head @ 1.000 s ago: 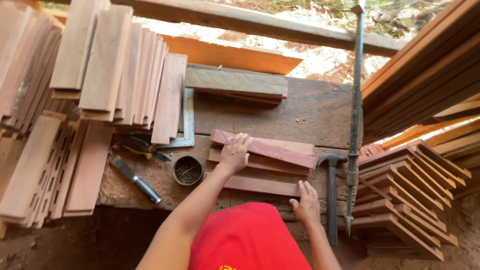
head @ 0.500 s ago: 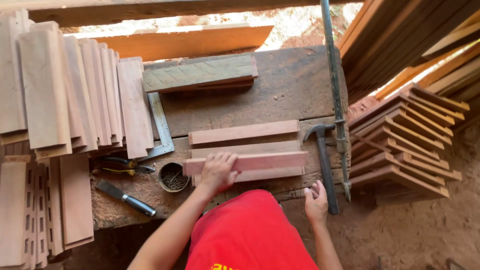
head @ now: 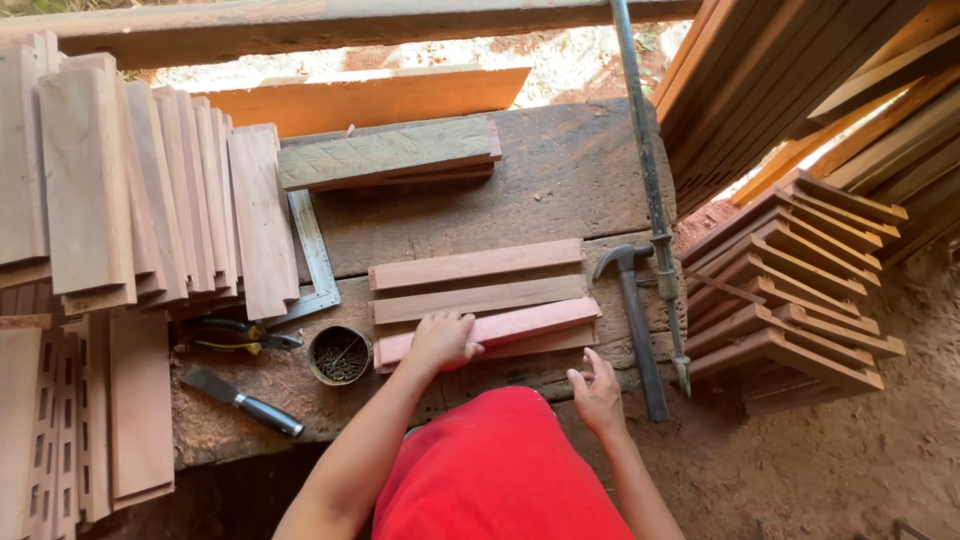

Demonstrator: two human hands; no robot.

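Slats of reddish wood, 3 of them, lie side by side at the centre of the frame on the dark desk (head: 560, 180). I judge they sit parallel so their edges can be matched. The nearest slat (head: 520, 328) lies tilted across them, pinned flat under my left hand (head: 440, 340), fingers spread over its left end. My right hand (head: 598, 395) rests half-open at the desk edge, holding nothing. Right of it lies a hammer (head: 635, 320); lower left, a tin of nails (head: 340, 355).

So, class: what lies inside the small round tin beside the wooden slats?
The small round metal tin holds a heap of small dark nails, seemingly; its bottom is covered by them.
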